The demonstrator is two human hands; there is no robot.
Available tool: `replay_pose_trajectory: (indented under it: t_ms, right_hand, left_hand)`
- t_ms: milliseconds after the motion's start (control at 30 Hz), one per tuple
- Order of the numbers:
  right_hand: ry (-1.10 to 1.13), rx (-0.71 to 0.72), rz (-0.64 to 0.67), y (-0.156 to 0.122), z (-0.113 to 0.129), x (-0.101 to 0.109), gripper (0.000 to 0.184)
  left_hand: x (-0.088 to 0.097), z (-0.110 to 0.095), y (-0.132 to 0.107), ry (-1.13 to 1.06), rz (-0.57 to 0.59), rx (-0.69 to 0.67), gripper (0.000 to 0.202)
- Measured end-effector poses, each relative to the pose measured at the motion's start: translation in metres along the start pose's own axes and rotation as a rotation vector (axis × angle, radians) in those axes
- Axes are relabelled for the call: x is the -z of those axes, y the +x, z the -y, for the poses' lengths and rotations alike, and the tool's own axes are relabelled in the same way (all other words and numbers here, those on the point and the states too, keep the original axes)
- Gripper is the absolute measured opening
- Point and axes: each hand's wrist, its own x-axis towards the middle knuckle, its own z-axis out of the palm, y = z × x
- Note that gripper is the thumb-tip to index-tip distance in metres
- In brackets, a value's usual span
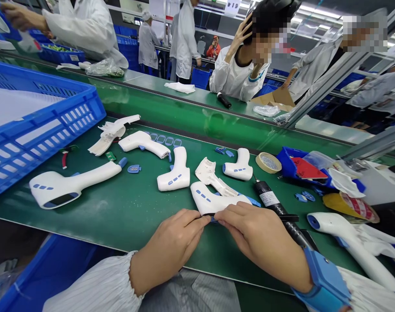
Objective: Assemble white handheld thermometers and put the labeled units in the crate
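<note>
My left hand [174, 242] and my right hand [259, 236] meet at the near edge of the green mat [119, 208]. Both pinch the lower edge of a white thermometer-gun shell [213, 200] with blue buttons, fingertips closed around a small blue piece that I can barely see. An open white shell half [213, 175] lies just behind it. A black electric screwdriver [278, 208] lies beside my right hand. My right wrist wears a blue strap [325, 277].
Several white gun shells lie across the mat, the largest [70, 184] at left. A blue crate [37, 117] stands far left. A tape roll [269, 162], a blue parts bin [295, 167] and another gun [350, 247] sit right. Workers in white coats stand beyond the conveyor [184, 117].
</note>
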Motion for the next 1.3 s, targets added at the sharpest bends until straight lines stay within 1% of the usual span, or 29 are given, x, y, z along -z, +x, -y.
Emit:
replay_pose_trajectory:
  t_ms: [133, 267, 400, 633, 733, 1067, 1300]
  right_hand:
    - [-0.035, 0.056, -0.04, -0.003, -0.002, -0.003, 0.022]
    - [-0.05, 0.053, -0.065, -0.008, -0.002, -0.006, 0.021]
    - [-0.043, 0.059, -0.101, -0.01, -0.002, -0.006, 0.024]
    - [-0.079, 0.045, -0.166, -0.009, -0.002, -0.008, 0.024]
    - [-0.054, 0.055, -0.165, -0.008, -0.001, -0.008, 0.028]
    - [-0.045, 0.055, -0.116, -0.01, -0.004, -0.008, 0.024]
    - [-0.033, 0.058, -0.13, -0.011, -0.003, -0.009, 0.024]
  left_hand:
    - [0.0, 0.0, 0.001, 0.003, -0.008, -0.005, 0.032]
    - [0.001, -0.001, 0.0, -0.001, 0.006, 0.012, 0.031]
    - [0.001, 0.0, 0.0, -0.012, 0.011, 0.016, 0.032]
    - [0.0, 0.001, -0.001, -0.023, 0.035, 0.025, 0.034]
    - [0.0, 0.001, -0.001, -0.027, 0.048, 0.033, 0.034]
    - [0.001, -0.001, 0.0, -0.027, 0.069, 0.05, 0.033]
    - [0.0, 0.0, -0.001, -0.028, 0.065, 0.05, 0.033]
